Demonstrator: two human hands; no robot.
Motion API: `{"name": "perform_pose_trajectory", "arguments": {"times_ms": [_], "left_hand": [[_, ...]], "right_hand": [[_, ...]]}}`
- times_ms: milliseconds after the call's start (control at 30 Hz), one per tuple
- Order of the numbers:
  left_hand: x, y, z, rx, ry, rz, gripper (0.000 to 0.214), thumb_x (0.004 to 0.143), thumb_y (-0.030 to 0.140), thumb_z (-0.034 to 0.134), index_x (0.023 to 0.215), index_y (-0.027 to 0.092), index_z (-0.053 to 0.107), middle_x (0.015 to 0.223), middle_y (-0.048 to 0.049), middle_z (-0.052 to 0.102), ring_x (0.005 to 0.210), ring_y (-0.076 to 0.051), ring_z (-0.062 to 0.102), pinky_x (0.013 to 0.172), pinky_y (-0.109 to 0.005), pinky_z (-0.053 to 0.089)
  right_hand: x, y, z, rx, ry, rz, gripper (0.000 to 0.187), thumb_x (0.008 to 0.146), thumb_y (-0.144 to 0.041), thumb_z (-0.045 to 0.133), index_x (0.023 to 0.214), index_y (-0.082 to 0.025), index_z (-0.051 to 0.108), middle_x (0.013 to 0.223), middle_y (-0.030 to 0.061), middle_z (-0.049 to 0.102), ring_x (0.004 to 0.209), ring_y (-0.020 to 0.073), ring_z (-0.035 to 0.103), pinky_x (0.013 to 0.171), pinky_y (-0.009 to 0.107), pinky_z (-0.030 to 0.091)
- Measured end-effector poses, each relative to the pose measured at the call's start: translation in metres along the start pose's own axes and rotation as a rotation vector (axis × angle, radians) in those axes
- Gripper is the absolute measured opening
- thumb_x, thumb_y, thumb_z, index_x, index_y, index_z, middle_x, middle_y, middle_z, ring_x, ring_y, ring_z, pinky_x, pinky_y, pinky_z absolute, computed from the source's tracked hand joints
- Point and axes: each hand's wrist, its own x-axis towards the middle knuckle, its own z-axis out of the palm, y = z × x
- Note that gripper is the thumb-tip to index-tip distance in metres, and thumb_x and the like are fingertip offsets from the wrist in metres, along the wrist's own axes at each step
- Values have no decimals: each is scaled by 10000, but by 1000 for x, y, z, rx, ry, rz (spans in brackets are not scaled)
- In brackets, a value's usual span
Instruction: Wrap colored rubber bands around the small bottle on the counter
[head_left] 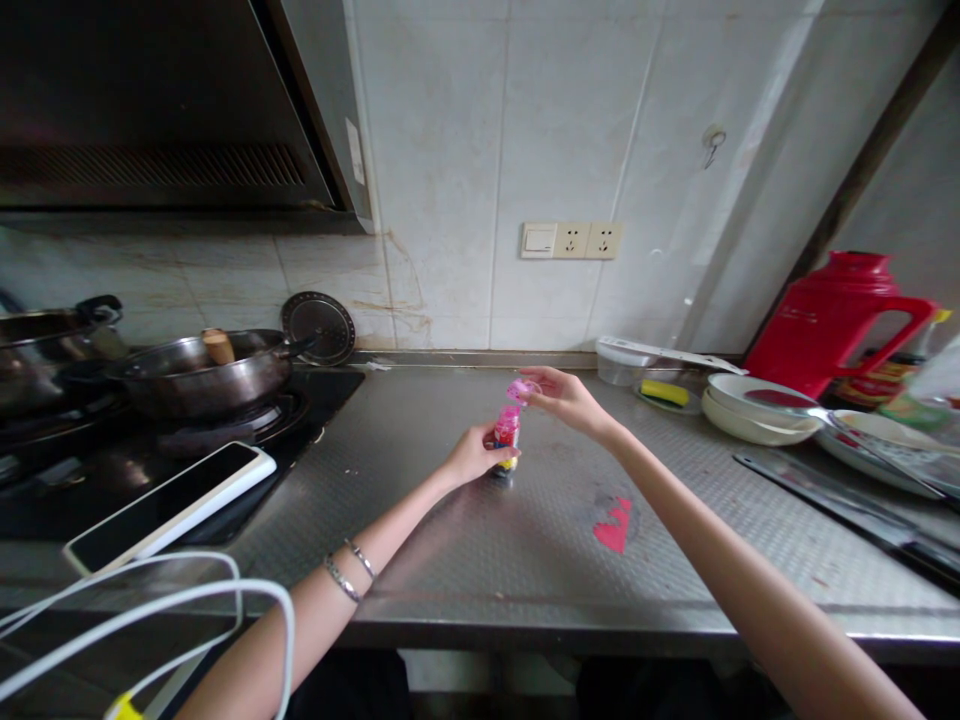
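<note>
My left hand [471,455] is wrapped round a small clear bottle [507,432] with a red label, which stands upright on the steel counter [525,560]. Just above the bottle's mouth, my right hand [564,396] pinches its pink cap [522,389]. The cap looks lifted slightly off the top, though I cannot tell whether it still touches the bottle. Two thin bangles sit on my left wrist.
A phone [169,505] lies on the black stove at left, behind it a pan [201,374] and a pot. White cables [150,610] hang at bottom left. Right side: stacked plates [757,410], a red thermos jug [832,320], a yellow sponge [664,392], a knife [847,505]. A red sticker [615,525] marks the counter.
</note>
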Motion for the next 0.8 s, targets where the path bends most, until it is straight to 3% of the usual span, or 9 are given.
{"name": "perform_pose_trajectory", "arguments": {"times_ms": [100,200,300,433,633,733,800], "left_hand": [[0,1,0,8,2,7,346,618,280,748,875,101,601,829,-56,657,723,-146,598,737,-286,473],[-1,2,0,1,-2,3,363,618,279,749,891,91,600,850,-70,661,745,-159,608,743,-293,479],[-1,1,0,-4,-10,0,378,626,283,748,919,89,607,880,-78,668,773,-168,618,757,-296,486],[-1,0,0,2,-14,-5,383,634,281,747,940,91,616,905,-80,676,801,-174,625,776,-301,491],[-1,1,0,5,-11,-6,375,637,277,745,941,96,621,938,-83,680,827,-179,627,800,-310,489],[-1,1,1,-5,-9,-8,388,631,287,751,942,95,621,925,-83,682,818,-180,628,789,-309,491],[-1,2,1,-16,-8,-12,405,622,285,757,953,97,620,922,-81,682,811,-177,628,786,-308,489]], "right_hand": [[-3,21,-6,-57,73,70,502,717,-417,660,1128,-144,569,971,103,668,831,186,642,749,331,518],[-12,52,-11,-314,103,132,460,682,-348,692,1080,-139,597,928,91,663,778,179,632,703,311,505],[-24,78,-10,-490,44,157,435,681,-272,681,1089,-144,598,923,90,665,773,177,624,712,311,495],[-33,94,-4,-508,-34,146,460,678,-224,667,1125,-154,579,943,90,664,797,185,627,717,306,494],[-37,95,-1,-559,-95,106,468,685,-226,658,1140,-156,575,943,84,654,819,192,621,774,332,485],[-38,74,-3,-539,-25,68,389,767,-335,601,1121,-172,600,1038,110,617,873,206,608,769,346,492],[-37,50,-4,-522,49,-9,346,870,-388,451,1105,-200,622,1087,111,587,964,214,581,807,355,483]]}}
